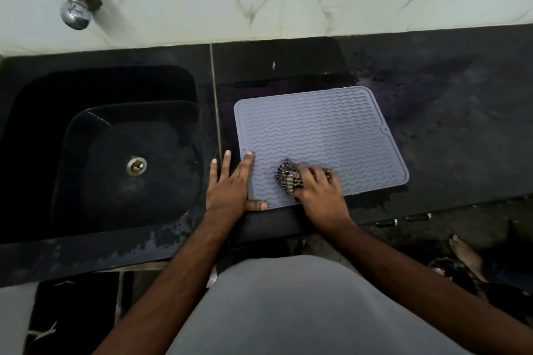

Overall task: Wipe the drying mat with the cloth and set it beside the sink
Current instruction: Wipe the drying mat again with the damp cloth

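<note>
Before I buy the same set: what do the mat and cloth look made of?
Mat: probably silicone or soft rubber, matte grey, with moulded wavy ridges and a raised rim. Cloth: woven fabric, likely cotton, in a dark-and-light check, bunched softly under the right hand.

Your mat [320, 135] lies on the counter [450, 124] just right of the sink [115, 153] — tap [73, 13] behind the sink's left end. Your left hand [230, 187] rests on the mat's near-left corner; your right hand [320, 190] holds the cloth [288, 177] on the mat's near edge.
</note>
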Motion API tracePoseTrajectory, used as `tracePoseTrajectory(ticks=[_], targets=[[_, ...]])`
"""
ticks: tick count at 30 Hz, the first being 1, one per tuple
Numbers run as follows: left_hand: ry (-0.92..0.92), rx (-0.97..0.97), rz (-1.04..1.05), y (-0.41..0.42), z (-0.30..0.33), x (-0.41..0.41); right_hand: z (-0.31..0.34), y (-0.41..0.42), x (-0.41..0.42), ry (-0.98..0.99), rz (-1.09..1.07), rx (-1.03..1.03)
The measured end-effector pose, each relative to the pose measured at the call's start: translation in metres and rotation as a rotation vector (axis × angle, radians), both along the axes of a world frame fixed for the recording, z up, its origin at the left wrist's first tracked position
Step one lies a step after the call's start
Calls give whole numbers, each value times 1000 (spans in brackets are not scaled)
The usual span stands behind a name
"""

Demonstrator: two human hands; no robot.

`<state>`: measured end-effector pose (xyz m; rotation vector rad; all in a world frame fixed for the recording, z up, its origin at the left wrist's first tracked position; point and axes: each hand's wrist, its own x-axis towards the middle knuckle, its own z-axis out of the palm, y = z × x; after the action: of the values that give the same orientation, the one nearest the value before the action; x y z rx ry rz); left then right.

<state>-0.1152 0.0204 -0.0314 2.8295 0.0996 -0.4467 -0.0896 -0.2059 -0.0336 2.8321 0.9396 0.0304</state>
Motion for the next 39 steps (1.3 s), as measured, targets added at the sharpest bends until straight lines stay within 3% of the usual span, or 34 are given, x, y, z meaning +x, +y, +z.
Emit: tracePoseTrajectory(ticks=[18, 23, 27, 29, 34, 39], targets=[[102, 122, 64, -19, 12, 7, 9, -164, 52, -113, -385, -117], [93, 118, 55, -21, 12, 8, 14, -175, 57, -115, -569, -116], [107, 122, 35, -21, 13, 8, 26, -135, 47, -42, -711, -87], [115, 133, 14, -21, 13, 8, 30, -104, 36, 3, -639, -35], [133, 138, 0, -18, 12, 9, 43, -8, 4, 230, -54, 89], [129, 173, 16, -19, 14, 6, 20, 41, -10, 218, 131, 69]])
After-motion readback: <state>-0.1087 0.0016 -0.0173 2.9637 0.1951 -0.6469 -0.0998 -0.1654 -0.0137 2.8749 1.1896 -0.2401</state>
